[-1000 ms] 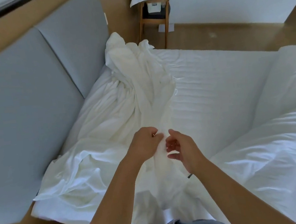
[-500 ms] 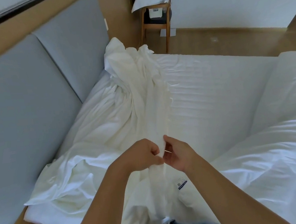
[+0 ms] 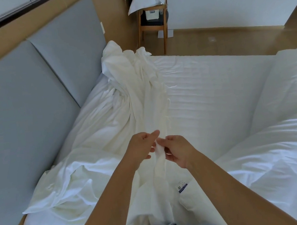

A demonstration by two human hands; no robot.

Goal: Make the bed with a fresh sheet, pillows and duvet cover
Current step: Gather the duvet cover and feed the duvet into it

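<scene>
A crumpled off-white duvet cover (image 3: 125, 105) lies bunched along the left half of the bed, running from the headboard corner toward me. My left hand (image 3: 142, 145) and my right hand (image 3: 178, 151) are close together at the middle, both pinching a narrow gathered edge of that cover (image 3: 159, 151). The edge hangs down from my fingers toward my waist. A small printed label (image 3: 182, 188) shows on the fabric below my right hand. The mattress under a white striped sheet (image 3: 215, 102) is bare on the right half. A white duvet (image 3: 275, 154) is piled at the right.
A grey padded headboard (image 3: 32, 87) runs along the left side. A wooden chair (image 3: 153, 23) with white pillows (image 3: 144, 0) on it stands on the wood floor beyond the bed. A white wall closes the far side.
My hands have shifted slightly up and away along the gathered edge, and my left thumb and fingers have opened around it. The camera has tilted, showing more of the chair.
</scene>
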